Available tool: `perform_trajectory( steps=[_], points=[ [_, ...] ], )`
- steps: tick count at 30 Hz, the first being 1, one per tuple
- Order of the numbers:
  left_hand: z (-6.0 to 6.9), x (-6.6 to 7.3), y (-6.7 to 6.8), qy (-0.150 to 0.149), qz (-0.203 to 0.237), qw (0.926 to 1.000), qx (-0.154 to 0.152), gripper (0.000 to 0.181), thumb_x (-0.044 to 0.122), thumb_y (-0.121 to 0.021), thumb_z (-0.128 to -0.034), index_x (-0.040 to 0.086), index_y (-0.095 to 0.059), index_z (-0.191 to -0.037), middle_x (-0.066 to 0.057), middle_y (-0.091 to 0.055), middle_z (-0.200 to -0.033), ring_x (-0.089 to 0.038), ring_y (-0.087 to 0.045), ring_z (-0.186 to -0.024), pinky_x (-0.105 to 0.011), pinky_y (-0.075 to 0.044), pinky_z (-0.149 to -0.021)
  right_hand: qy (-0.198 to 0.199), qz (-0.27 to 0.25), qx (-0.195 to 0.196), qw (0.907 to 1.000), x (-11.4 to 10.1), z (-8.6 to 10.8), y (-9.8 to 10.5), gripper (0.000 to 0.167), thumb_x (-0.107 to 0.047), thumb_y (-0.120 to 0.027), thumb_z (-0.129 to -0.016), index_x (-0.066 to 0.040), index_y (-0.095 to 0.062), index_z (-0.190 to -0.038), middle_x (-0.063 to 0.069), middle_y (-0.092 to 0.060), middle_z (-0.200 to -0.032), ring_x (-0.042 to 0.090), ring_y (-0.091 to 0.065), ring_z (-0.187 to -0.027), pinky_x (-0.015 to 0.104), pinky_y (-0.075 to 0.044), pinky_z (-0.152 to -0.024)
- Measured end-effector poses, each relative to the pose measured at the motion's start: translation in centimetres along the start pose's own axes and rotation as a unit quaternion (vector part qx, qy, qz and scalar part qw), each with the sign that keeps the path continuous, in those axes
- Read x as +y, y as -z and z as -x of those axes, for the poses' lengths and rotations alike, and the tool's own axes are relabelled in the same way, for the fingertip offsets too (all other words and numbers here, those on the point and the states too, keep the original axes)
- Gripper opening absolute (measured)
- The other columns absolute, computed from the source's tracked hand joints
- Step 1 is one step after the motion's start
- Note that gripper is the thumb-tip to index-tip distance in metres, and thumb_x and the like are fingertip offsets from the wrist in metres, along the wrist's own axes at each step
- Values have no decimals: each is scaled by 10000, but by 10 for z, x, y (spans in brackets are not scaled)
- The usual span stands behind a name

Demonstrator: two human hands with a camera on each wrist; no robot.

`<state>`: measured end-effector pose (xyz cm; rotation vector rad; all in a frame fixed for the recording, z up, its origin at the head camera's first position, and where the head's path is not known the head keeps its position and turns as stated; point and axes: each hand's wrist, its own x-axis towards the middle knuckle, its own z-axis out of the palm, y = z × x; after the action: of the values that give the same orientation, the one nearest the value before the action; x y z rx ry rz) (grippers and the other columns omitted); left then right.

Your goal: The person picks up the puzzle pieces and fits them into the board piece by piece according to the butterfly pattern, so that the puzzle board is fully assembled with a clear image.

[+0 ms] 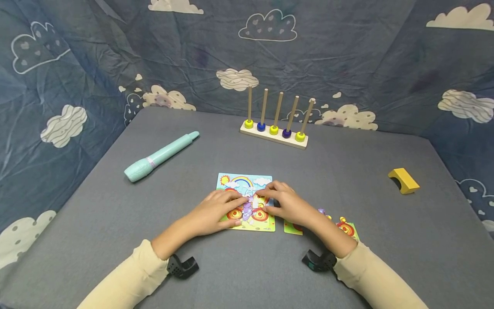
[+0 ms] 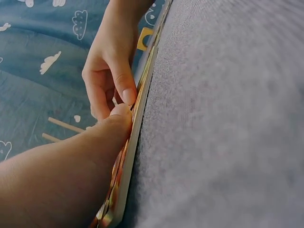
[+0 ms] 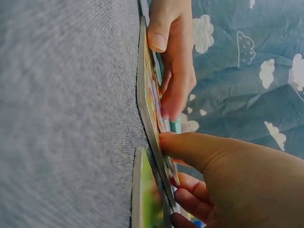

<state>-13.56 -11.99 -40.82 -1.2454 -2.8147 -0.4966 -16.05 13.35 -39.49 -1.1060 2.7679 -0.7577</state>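
A square picture puzzle (image 1: 247,182) with a rainbow, a sun and a purple figure with red-and-orange wings lies flat on the grey table. My left hand (image 1: 218,210) rests over its left side, index finger reaching to the middle and thumb near the lower edge. From the right, my right hand (image 1: 287,204) pinches a puzzle piece (image 1: 261,201) between thumb and fingers at the puzzle's right half. In the right wrist view the thumb lies on the near side and other fingers reach beyond the puzzle's edge (image 3: 148,109). Fingers partly hide the picture.
Loose puzzle pieces (image 1: 349,229) lie beside and under the right forearm, one green-edged piece (image 1: 292,228) close to the puzzle. A mint toy microphone (image 1: 166,153) lies at left. Behind stands a wooden peg rack (image 1: 270,136) with coloured beads. A yellow arch block (image 1: 404,180) sits at right.
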Motion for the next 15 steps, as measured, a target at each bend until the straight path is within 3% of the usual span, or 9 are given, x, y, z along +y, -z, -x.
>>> perform_trajectory(
  steps=[6, 15],
  points=[
    [-2, 3, 0, 72, -63, 9999, -52, 536, 476, -490, -884, 218, -433, -1351, -37, -421, -1278, -222, -339, -1198, -386, -193, -1010, -31, -3, -157, 9999, -3, 0, 3, 417, -215, -670, -818, -147, -585, -1221, 16, -491, -1086, 197, -420, -954, 385, -334, -809],
    [-3, 5, -2, 152, -82, 9998, -59, 569, 505, -482, -875, 216, -412, -1360, -56, -393, -1308, -245, -296, -1228, -397, -145, -1025, -167, 338, -577, 9976, -4, 3, 6, 516, -390, -613, -839, -197, -498, -1303, -2, -429, -1144, 202, -376, -1011, 402, -290, -834]
  ],
)
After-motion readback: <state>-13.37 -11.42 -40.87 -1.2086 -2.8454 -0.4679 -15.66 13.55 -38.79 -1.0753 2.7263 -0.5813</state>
